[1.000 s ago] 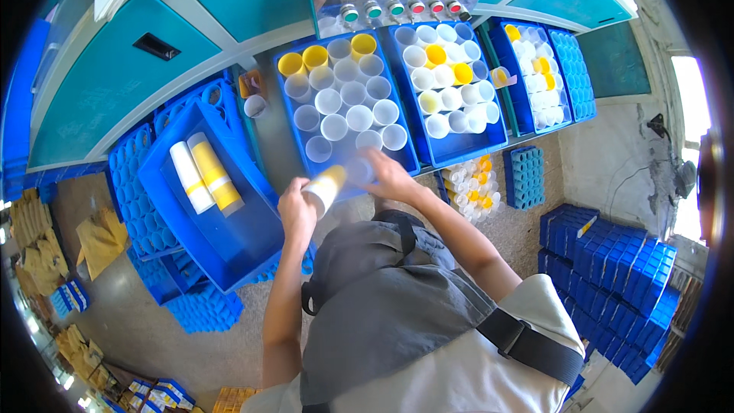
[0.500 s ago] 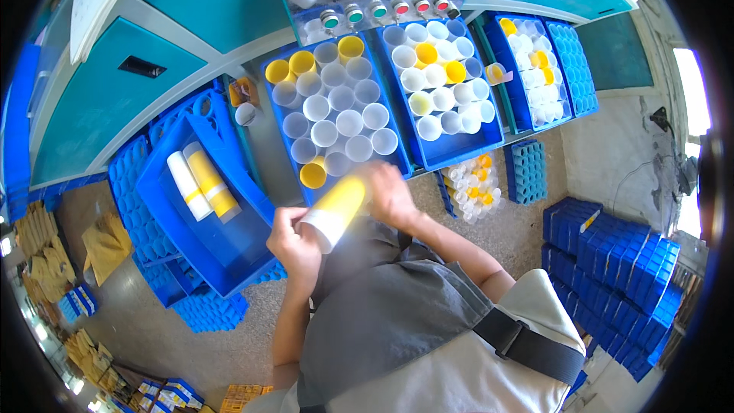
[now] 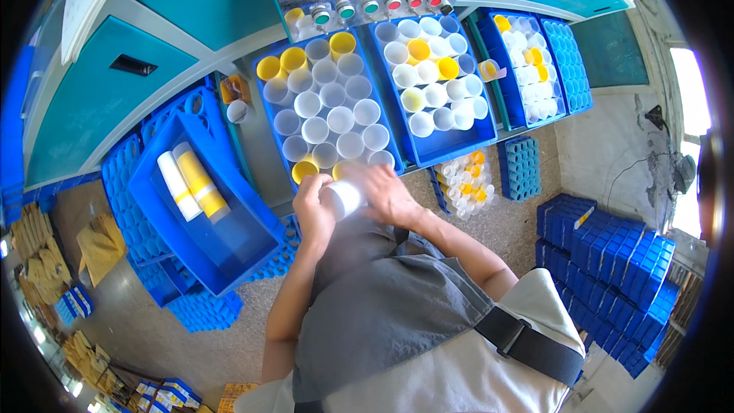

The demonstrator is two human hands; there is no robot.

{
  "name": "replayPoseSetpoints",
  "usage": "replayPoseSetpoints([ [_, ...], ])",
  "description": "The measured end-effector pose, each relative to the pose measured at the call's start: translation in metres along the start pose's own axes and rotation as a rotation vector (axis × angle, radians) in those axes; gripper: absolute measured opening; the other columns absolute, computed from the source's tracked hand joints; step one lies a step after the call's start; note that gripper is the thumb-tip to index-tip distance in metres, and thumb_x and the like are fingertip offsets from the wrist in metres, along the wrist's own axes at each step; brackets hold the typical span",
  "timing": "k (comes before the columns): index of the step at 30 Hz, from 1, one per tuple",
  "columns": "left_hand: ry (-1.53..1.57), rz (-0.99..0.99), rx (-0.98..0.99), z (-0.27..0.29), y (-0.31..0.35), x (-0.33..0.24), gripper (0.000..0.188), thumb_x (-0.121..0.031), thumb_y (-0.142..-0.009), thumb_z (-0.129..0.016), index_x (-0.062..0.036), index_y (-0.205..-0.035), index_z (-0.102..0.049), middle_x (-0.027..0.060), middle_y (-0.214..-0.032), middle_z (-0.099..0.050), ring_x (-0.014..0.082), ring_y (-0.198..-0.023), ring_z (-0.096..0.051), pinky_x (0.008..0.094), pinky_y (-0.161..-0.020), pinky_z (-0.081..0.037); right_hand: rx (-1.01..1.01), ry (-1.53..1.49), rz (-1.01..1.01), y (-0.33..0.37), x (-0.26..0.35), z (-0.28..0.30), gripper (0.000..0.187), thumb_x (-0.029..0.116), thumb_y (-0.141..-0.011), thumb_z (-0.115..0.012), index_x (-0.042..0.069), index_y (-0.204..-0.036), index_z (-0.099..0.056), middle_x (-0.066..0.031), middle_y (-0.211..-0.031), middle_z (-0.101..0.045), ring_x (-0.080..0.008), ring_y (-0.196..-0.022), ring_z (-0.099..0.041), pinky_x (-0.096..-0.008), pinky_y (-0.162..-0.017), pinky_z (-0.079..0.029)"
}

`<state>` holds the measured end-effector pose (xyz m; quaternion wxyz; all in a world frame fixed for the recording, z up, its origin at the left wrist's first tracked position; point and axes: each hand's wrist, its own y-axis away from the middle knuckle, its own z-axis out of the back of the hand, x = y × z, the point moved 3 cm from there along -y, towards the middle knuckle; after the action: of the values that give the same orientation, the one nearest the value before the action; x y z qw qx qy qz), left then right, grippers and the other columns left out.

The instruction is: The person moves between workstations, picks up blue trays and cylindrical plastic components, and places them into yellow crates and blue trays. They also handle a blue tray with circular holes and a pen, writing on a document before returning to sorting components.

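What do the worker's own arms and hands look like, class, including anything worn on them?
The left hand and right hand wear no gloves. Both forearms are bare, with no watch or bracelet to be seen. Loose, plain cream sleeves lie higher up. Motion blur hides the right hand's finer details.

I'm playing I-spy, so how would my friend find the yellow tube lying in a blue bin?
Find the large blue bin left of the left hand. Inside, the yellow tube lies just right of a white tube. It's the mostly yellow one with a pale band.
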<state>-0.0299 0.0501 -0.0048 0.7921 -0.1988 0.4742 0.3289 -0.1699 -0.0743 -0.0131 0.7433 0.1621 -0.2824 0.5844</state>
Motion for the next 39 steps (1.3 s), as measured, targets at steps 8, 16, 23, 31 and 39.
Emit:
replayPoseSetpoints([
  [8, 0.058, 0.147, -0.185, 0.045, 0.010, 0.040, 0.032, 0.015, -0.079, -0.058, -0.0002, -0.102, -0.074, 0.0201, -0.094, -0.074, 0.0329, -0.090, -0.075, 0.0364, -0.079, -0.056, -0.142, 0.238, -0.285, -0.025, -0.020, 0.011, 0.066, 0.014, -0.074, -0.076, 0.008, -0.135, -0.051, -0.0125, -0.128, -0.061, -0.0274, -0.123, -0.058, -0.0476, -0.098, -0.041],
  [16, -0.673, 0.032, 0.100, 0.004, -0.019, 0.109, 0.013, -0.004, -0.092, -0.054, -0.0007, -0.095, -0.066, 0.0173, -0.097, -0.063, 0.0388, -0.080, -0.069, 0.0466, -0.071, -0.057, -0.167, -0.459, -0.389, -0.028, -0.038, -0.070, 0.097, 0.021, -0.067, -0.092, 0.006, -0.147, -0.040, -0.0195, -0.140, -0.054, -0.0389, -0.124, -0.057, -0.0418, -0.104, -0.047],
  [23, -0.561, -0.136, -0.229, 0.074, -0.017, 0.064, 0.047, -0.008, -0.087, -0.069, -0.0063, -0.133, -0.057, 0.0178, -0.134, -0.055, 0.0398, -0.122, -0.054, 0.0473, -0.100, -0.049, 0.144, 0.152, -0.010, -0.020, 0.001, -0.090, 0.092, 0.036, -0.074, -0.082, 0.016, -0.153, -0.038, -0.0102, -0.161, -0.032, -0.0286, -0.150, -0.029, -0.0550, -0.119, -0.026],
  [31, -1.080, 0.245, -0.352, 0.191, -0.039, 0.193, 0.079, -0.025, -0.084, -0.077, 0.0085, -0.144, -0.040, 0.0291, -0.145, -0.046, 0.0446, -0.133, -0.046, 0.0493, -0.113, -0.038, 0.404, 0.563, 0.220, -0.027, 0.021, -0.122, 0.077, 0.048, -0.089, -0.067, 0.013, -0.153, -0.040, -0.0100, -0.163, -0.030, -0.0300, -0.154, -0.021, -0.0555, -0.122, -0.020],
  [39, 0.392, 0.205, -0.317, 0.185, 0.015, 0.097, 0.074, -0.030, -0.091, -0.070, 0.0016, -0.150, -0.037, 0.0200, -0.132, -0.059, 0.0297, -0.116, -0.064, 0.0393, -0.100, -0.052, -0.086, -0.570, -0.424, -0.003, 0.052, -0.019, 0.062, 0.036, -0.095, -0.069, 0.005, -0.145, -0.047, -0.0184, -0.150, -0.047, -0.0326, -0.136, -0.048, -0.0453, -0.110, -0.043],
])
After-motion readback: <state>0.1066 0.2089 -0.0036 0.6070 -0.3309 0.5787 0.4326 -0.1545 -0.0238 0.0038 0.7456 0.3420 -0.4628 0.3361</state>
